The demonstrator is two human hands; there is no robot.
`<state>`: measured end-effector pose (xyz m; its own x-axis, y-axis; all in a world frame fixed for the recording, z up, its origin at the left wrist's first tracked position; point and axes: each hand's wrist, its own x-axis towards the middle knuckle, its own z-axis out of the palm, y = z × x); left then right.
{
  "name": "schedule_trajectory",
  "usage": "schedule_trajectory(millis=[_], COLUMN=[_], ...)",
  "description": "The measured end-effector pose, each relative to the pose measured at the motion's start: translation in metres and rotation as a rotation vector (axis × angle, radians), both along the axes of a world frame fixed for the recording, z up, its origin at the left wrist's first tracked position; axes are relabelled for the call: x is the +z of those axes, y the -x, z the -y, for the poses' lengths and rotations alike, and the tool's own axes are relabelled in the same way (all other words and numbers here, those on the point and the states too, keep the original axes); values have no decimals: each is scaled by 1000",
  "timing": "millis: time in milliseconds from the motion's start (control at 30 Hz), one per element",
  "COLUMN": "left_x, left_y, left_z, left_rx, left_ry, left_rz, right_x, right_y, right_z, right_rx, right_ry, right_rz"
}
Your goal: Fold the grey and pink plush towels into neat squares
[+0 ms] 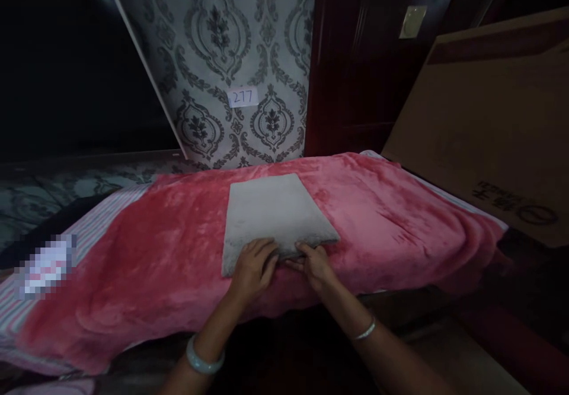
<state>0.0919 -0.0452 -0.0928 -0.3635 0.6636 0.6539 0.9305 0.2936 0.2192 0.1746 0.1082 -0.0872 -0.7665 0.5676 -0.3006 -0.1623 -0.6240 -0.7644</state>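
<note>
The left hand (254,266) lies over the near edge of a grey pad (272,208), left of that edge's middle, fingers bent on the top face and thumb set apart toward the right; whether it grips, I cannot tell. The right hand (316,263) is closed on the same edge, just beside the left — one fingertip on top, other fingers lower, by the underside. The pad lies flat in the middle of a pink blanket (155,259), its near side wider in view than its far side. A pale bangle (202,360) circles the left wrist, a thin silver bracelet (367,328) the right.

The blanket is plush, rumpled toward the right, and hangs over the near edge of what it covers. Striped cloth (104,220) shows from under it at the left, with a pixelated patch over part of it. Behind stands patterned wallpaper (217,34) bearing a paper label (243,97) — "277" in handwriting. A dark screen (75,63) fills the upper left. Right of the wallpaper is a dark red panel (351,75), with a switch plate (413,22) near it, and a large carton (484,122) leans at the far right.
</note>
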Motion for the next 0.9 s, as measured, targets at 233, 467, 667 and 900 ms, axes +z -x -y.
schedule_trajectory(millis=[233, 467, 667, 900], left_x=[39, 28, 29, 38], left_y=[42, 116, 167, 213], left_z=[-16, -55, -60, -68], left_rx=[-111, -45, 71, 477], left_ry=[312, 600, 640, 622], left_rz=[196, 185, 223, 371], right_x=[-5, -28, -31, -38], right_y=[-27, -37, -39, -37], right_z=[-12, -16, -17, -16], right_rx=[-56, -62, -31, -59], right_ry=[-70, -77, -88, -71], right_rz=[1, 34, 46, 32])
